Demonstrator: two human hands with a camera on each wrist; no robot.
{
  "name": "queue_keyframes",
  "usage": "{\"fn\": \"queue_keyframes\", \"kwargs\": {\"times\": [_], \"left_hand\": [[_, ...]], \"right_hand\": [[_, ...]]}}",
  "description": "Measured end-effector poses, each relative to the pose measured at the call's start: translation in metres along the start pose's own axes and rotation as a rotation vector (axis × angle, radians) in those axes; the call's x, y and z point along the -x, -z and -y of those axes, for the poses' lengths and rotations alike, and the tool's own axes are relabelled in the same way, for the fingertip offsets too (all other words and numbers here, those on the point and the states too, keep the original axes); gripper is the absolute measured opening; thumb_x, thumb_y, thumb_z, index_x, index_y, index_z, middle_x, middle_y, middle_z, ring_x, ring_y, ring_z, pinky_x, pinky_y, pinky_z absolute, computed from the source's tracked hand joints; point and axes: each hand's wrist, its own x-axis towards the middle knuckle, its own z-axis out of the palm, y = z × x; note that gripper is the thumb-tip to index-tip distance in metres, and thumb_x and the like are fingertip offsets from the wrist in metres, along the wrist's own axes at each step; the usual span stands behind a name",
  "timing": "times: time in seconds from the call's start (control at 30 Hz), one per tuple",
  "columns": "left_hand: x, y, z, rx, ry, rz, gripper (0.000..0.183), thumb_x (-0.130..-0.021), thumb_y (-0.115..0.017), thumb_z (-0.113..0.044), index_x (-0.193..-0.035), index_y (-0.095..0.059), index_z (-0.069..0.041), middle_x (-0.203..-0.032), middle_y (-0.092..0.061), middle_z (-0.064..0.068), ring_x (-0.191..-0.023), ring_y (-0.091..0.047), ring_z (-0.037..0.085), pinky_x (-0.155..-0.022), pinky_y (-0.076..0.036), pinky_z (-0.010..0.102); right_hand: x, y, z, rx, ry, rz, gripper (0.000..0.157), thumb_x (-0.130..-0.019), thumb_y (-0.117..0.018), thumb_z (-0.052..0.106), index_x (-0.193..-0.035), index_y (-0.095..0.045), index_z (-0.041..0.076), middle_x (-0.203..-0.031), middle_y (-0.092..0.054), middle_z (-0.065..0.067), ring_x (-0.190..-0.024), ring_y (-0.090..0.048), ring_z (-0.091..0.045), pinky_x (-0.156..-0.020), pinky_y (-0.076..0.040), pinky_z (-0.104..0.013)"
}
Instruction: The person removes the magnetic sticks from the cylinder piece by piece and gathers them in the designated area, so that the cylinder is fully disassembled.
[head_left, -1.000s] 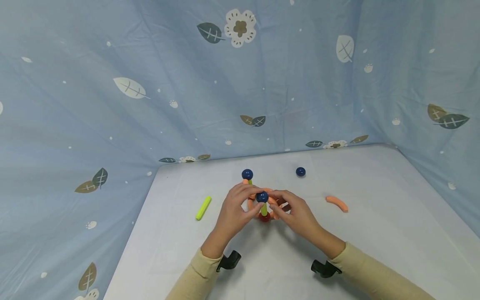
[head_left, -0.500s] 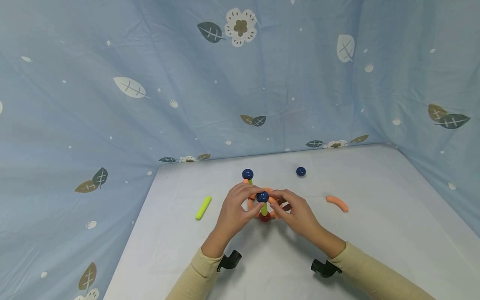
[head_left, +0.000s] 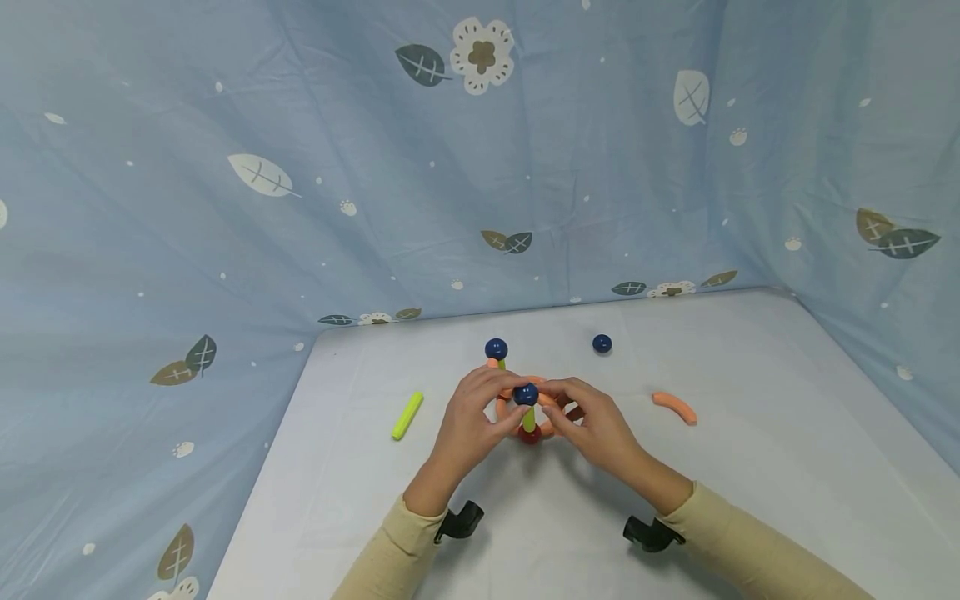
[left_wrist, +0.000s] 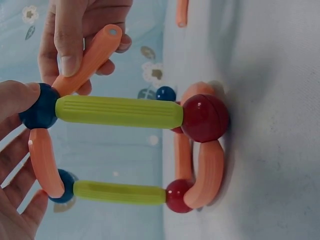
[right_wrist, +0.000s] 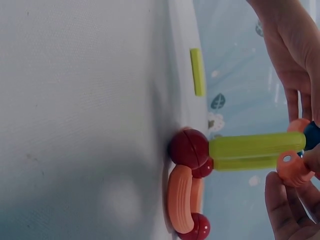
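L hand (head_left: 468,417) (C-shape approx) round blue ball (head_left: 527,394)

Frame (head_left: 529,419) stands on worktop (head_left: 555,542). Left stick (head_left: 407,417) at 9 o'clock of frame, loose ball (head_left: 602,343) between 1 and 2, right stick (head_left: 674,407) at 3. Curtain (head_left: 375,225) at 12, behind worktop.

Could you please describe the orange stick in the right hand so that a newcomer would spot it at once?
On the white table is a ball-and-stick frame. Follow its front green upright to the blue ball on top, where the orange stick begins. Only this orange piece is pinched by the right hand, its free end showing a pale dot.
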Motion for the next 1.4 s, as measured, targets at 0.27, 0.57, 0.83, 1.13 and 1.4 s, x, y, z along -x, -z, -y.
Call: {"fn": "queue_keyframes", "kwargs": {"times": [0.27,0.57,0.83,1.13,1.4], "left_hand": [[-0.001,0.000,-0.001,0.002,0.016,0.003,0.031,-0.091,-0.079,-0.023,-0.121,-0.073,-0.017,-0.115,-0.070,-0.007,-0.115,-0.059,0.013,-0.106,-0.045,0.042],[0.000,0.000,-0.002,0.000,0.042,0.004,0.032,-0.090,-0.080,-0.023,-0.121,-0.073,-0.020,-0.115,-0.070,-0.009,-0.118,-0.058,0.013,-0.109,-0.043,0.043],[0.000,0.000,-0.003,0.004,0.060,0.001,0.032,-0.089,-0.081,-0.023,-0.120,-0.073,-0.021,-0.116,-0.070,-0.009,-0.120,-0.058,0.013,-0.110,-0.042,0.045],[0.001,0.000,-0.003,0.011,0.063,0.007,0.030,-0.090,-0.080,-0.021,-0.120,-0.072,-0.019,-0.116,-0.070,-0.010,-0.118,-0.058,0.013,-0.112,-0.041,0.043],[0.001,0.000,-0.003,0.015,0.060,0.005,0.031,-0.090,-0.080,-0.021,-0.120,-0.072,-0.020,-0.116,-0.070,-0.010,-0.117,-0.058,0.012,-0.111,-0.042,0.043]], "right_hand": [[0.002,0.003,-0.002,0.009,-0.049,0.030,0.030,-0.095,-0.073,0.012,-0.125,-0.069,0.015,-0.108,-0.068,0.003,-0.088,-0.063,-0.012,-0.066,-0.057,-0.024],[0.011,0.016,-0.015,0.037,-0.119,0.048,0.033,-0.097,-0.071,0.015,-0.130,-0.068,0.019,-0.122,-0.067,0.005,-0.096,-0.064,-0.013,-0.067,-0.057,-0.025],[0.021,0.033,-0.030,0.099,-0.162,0.066,0.041,-0.092,-0.074,0.006,-0.131,-0.067,0.016,-0.122,-0.068,0.002,-0.098,-0.065,-0.016,-0.072,-0.059,-0.027],[0.032,0.046,-0.057,0.190,-0.191,0.048,0.035,-0.090,-0.075,0.002,-0.122,-0.070,0.015,-0.107,-0.074,0.000,-0.088,-0.069,-0.019,-0.070,-0.058,-0.030],[0.037,0.059,-0.073,0.290,-0.213,0.025,0.033,-0.089,-0.077,0.004,-0.120,-0.072,0.011,-0.107,-0.069,-0.006,-0.086,-0.067,-0.021,-0.072,-0.058,-0.037]]}}
